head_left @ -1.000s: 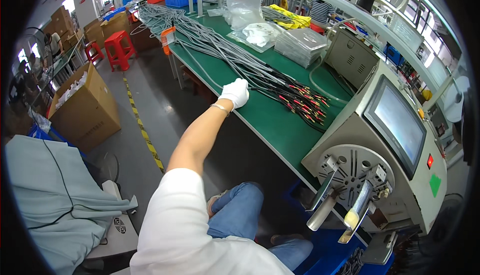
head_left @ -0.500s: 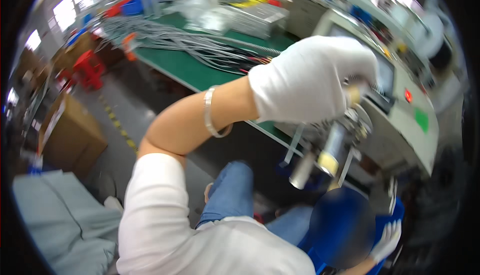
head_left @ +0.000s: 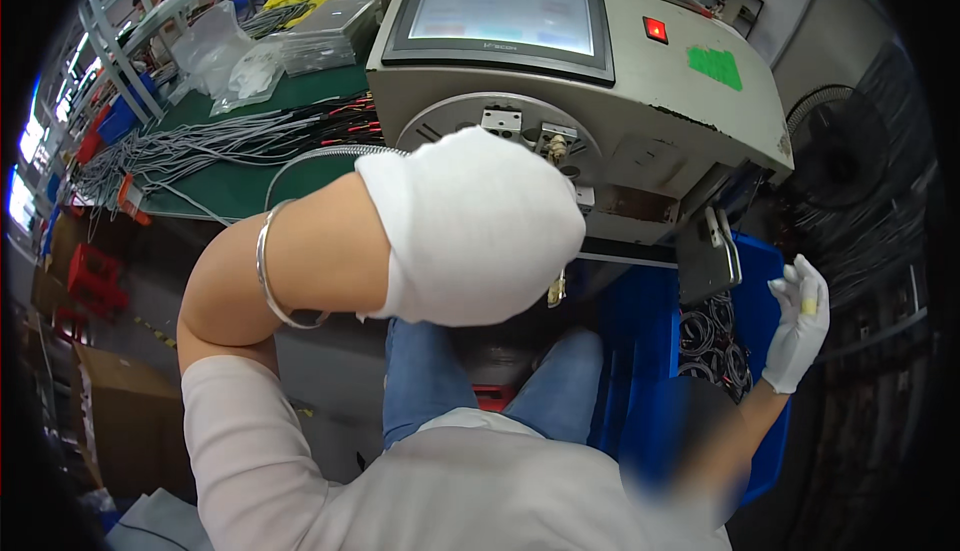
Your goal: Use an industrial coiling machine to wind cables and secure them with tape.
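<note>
My left hand (head_left: 480, 226), in a white glove, is raised in front of the round metal head (head_left: 440, 121) of a bench machine. Its fingers are hidden behind the back of the glove, so what they hold, if anything, does not show. Metal clamp blocks (head_left: 502, 121) sit around the head's rim. On the right, my right hand (head_left: 797, 326), also gloved, has its fingers apart and slightly bent, with nothing visible in them. It is by the right side of a blue bin (head_left: 640, 341) holding coiled dark cables (head_left: 715, 336).
The machine body (head_left: 650, 81) carries a lit screen (head_left: 500, 16) and a red switch (head_left: 655, 30). Grey cables (head_left: 200, 146) lie across the green bench at left, near plastic bags (head_left: 240, 66). A metal bracket (head_left: 710, 256) juts above the bin. A cardboard box (head_left: 135, 416) stands on the floor.
The view has turned toward the machine, which now sits near the middle. My right hand appears higher beside the bin. My left hand stays in front of the machine's head.
</note>
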The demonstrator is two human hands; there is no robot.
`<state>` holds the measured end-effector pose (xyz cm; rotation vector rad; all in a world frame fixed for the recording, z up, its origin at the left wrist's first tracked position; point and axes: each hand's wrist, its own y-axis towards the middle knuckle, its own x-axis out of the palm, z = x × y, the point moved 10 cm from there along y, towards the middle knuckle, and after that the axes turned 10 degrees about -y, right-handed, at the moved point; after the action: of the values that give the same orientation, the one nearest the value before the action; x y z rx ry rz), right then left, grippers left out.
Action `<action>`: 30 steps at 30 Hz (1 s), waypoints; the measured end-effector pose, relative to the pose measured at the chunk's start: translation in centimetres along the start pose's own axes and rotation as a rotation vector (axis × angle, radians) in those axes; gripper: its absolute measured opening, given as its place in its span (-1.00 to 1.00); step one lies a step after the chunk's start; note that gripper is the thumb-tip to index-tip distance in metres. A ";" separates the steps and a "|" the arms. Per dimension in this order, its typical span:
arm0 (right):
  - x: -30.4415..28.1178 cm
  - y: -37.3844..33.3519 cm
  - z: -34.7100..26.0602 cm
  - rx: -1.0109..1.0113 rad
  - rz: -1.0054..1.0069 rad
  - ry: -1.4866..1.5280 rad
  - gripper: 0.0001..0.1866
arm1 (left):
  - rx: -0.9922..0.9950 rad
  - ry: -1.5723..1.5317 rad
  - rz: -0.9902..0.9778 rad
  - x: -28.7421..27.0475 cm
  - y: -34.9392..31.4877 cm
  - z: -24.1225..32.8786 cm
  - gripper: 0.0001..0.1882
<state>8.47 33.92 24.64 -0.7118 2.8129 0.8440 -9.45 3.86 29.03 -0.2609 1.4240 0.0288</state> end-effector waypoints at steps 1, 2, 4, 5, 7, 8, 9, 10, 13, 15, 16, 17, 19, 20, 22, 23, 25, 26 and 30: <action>1.0 -0.2 -0.6 -0.017 -0.013 0.008 -0.67 | -0.035 -0.003 0.007 0.0 0.2 -0.6 -0.86; 2.0 -0.4 -0.9 -0.008 -0.010 0.010 -0.67 | -0.033 -0.002 -0.001 0.3 0.5 -0.8 -0.86; 4.9 -0.6 -2.4 -0.044 -0.087 -0.013 -0.69 | -0.022 -0.020 0.304 -2.3 0.6 -1.4 -0.88; 5.9 -1.2 -4.0 -0.062 -0.079 -0.008 -0.69 | -0.016 -0.018 0.482 -3.6 -0.6 -1.2 -0.89; 10.1 -2.2 -6.3 -0.158 -0.244 -0.033 -0.70 | -0.024 -0.070 0.578 -3.6 -0.1 -3.1 -0.89; 12.2 -2.7 -7.1 -0.165 -0.302 0.000 -0.72 | -0.052 -0.122 0.677 -3.9 -0.6 -4.3 -0.90; 14.3 -3.3 -7.8 -0.174 -0.358 0.033 -0.74 | -0.079 -0.173 0.777 -4.1 -1.2 -5.3 -0.90; 15.9 -3.9 -8.3 -0.217 -0.380 0.049 -0.78 | -0.070 -0.173 0.781 -3.6 -0.9 -5.5 -0.90; 19.9 -5.4 -10.6 -0.481 -0.377 -0.081 -0.90 | 0.070 -0.203 0.935 -3.8 -2.1 -4.7 -0.88; 22.3 -6.1 -11.9 -0.528 -0.372 -0.103 -0.90 | 0.080 -0.219 0.949 -3.5 -2.2 -4.7 -0.86; 23.3 -6.4 -12.5 -0.575 -0.365 -0.126 -0.88 | 0.091 -0.235 0.963 -3.4 -2.1 -4.7 -0.85; 24.2 -6.5 -12.5 -0.577 -0.363 -0.126 -0.88 | 0.102 -0.251 0.977 -3.3 -2.1 -4.8 -0.83; 25.7 -5.9 -10.5 -0.420 -0.344 -0.097 -0.85 | 0.087 -0.229 0.975 -3.1 -2.0 -5.1 -0.83; 26.1 -5.8 -9.6 -0.345 -0.338 -0.079 -0.83 | 0.062 -0.200 0.975 -3.0 -2.0 -5.2 -0.82; 26.4 -6.2 -9.3 -0.334 -0.295 -0.063 -0.82 | 0.035 -0.176 0.977 -2.5 -2.5 -5.7 -0.81; 26.0 -6.1 -9.0 -0.323 -0.244 -0.048 -0.81 | 0.047 -0.256 1.013 -2.2 -3.4 -6.6 -0.83; 25.6 -5.9 -8.9 -0.313 -0.197 -0.034 -0.79 | 0.066 -0.418 1.081 -1.2 -5.7 -8.8 -0.87; 25.7 -5.9 -9.0 -0.296 -0.217 -0.051 -0.80 | 0.062 -0.421 1.082 -0.3 -6.7 -9.3 -0.87; 25.9 -5.9 -9.7 -0.320 -0.243 -0.091 -0.82 | -0.349 -1.215 0.964 9.8 -10.9 -18.3 -0.90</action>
<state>-11.44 13.79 23.60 -1.0043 2.4707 1.2549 -23.82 -11.63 18.97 0.1857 0.2043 1.0525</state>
